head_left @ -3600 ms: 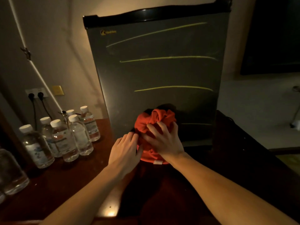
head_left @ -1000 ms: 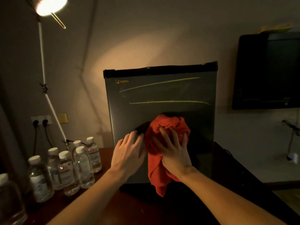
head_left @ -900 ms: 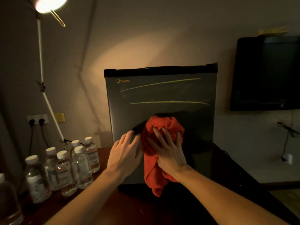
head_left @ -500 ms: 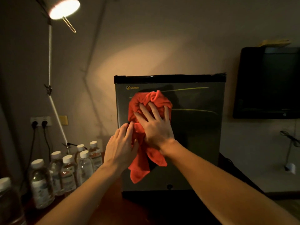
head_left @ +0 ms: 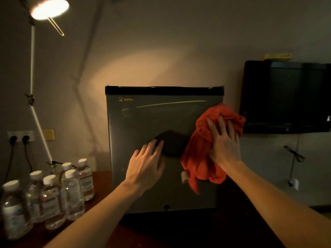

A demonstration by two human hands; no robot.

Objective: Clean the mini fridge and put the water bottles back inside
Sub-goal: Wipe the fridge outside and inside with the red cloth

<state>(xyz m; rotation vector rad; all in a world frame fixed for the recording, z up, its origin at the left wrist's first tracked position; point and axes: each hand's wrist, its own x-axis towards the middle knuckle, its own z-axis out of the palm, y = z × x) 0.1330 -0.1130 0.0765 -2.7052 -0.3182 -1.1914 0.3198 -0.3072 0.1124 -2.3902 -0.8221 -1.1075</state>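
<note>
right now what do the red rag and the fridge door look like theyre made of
Red rag: soft woven cloth, matte; it bunches and hangs in folds. Fridge door: probably painted metal, smooth dull grey, faintly catching the lamp; black top strip looks plastic.

Two bare forearms and hands, seen from the wearer's head.
The left hand and right hand carry no gloves, rings, watch or bracelets; both forearms are unsleeved up to the frame edge.

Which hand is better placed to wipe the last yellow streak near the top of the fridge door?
Right. The right hand already presses the red cloth against the fridge door, just below the streak's right end. The left hand lies flat lower down, without a cloth.
</note>
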